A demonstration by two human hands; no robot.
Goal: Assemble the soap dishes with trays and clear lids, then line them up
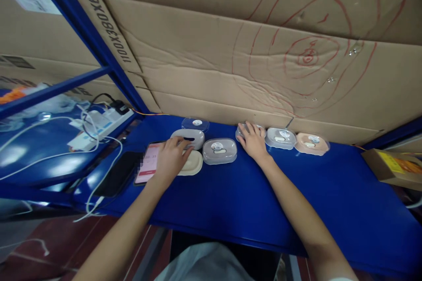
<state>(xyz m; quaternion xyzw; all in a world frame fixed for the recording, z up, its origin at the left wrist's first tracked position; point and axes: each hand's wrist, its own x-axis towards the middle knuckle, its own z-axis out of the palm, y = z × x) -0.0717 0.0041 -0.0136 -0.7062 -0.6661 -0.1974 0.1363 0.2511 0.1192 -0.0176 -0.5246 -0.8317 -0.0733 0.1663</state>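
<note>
On the blue table's left side, my left hand (172, 158) reaches over the lit phone (147, 164), its fingers spread at a grey oval piece with a dark slot (197, 138) and a cream oval piece (193, 164). My right hand (253, 140) rests, fingers apart, on a clear-lidded oval box (242, 131) near the cardboard wall. Between the hands sits a grey box with a clear lid and a round label (220, 156). A clear lid with a label (187, 124) lies behind the grey piece. Right of my right hand stand a grey box (280, 142) and a pinkish box (313, 148).
A dark phone or tablet (120, 173) and a white power strip (102, 129) with cables lie at the left by the blue rack. A cardboard box (389, 171) stands at the right edge. A cardboard wall (198, 61) rises behind the table (244, 210).
</note>
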